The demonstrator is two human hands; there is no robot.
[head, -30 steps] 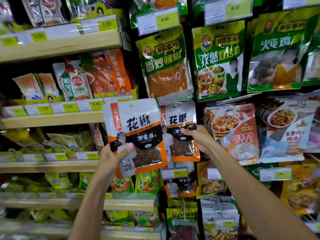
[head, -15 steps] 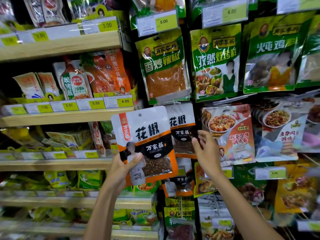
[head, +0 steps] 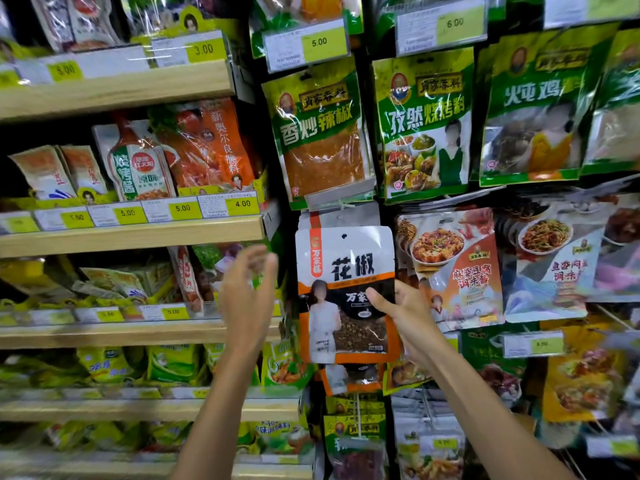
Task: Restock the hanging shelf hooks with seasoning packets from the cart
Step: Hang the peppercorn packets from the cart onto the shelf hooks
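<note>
A white, black and orange peppercorn seasoning packet [head: 341, 271] is upright in front of the hanging rack, its hang hole near the top edge. My right hand [head: 403, 315] grips its right side, thumb across the front. Behind and above it another packet of the same kind [head: 332, 218] hangs on a hook, mostly hidden. My left hand [head: 247, 296] is raised to the left of the packet, fingers loosely spread and blurred, holding nothing.
Green seasoning packets [head: 320, 133] hang above with price tags [head: 306, 45]. A red-and-white tofu seasoning packet [head: 450, 265] hangs right of my hand. Wooden shelves [head: 131, 233] with sauce pouches fill the left. More packets hang below.
The packet passed from my left hand to my right hand and moved right, in front of the hanging column. My left hand let go and drew back to the left.
</note>
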